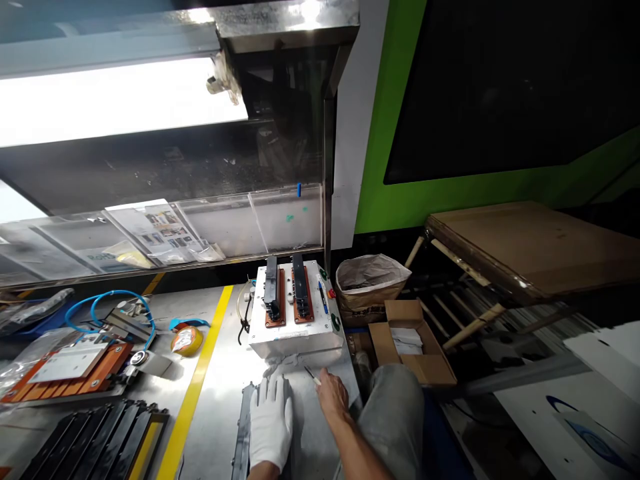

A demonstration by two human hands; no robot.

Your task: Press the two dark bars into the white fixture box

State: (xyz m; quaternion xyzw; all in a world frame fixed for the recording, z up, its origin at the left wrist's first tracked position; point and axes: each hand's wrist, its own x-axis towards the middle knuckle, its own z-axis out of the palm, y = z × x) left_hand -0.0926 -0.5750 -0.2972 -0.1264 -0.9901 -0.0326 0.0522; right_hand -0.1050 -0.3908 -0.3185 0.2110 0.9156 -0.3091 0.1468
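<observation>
My left hand (pixel 271 421), in a white glove, lies flat with fingers spread on the metal bench top (pixel 225 380), beside a long dark strip part (pixel 243 433) at its left. My bare right hand (pixel 331 393) pinches a small thin tool (pixel 312 375) that points up and left. Just beyond both hands stands a white fixture box (pixel 295 330) with two orange-framed slots; dark strips (pixel 271 288) sit in them.
A yellow line (pixel 200 380) runs down the bench. Left of it lie an orange jig (pixel 70 370), blue tubing (pixel 105 300), a tape roll (pixel 186 340) and black strips (pixel 100 440). An open cardboard box (pixel 413 340), a bag-lined bin (pixel 370 283) and a brown board (pixel 540 243) stand right.
</observation>
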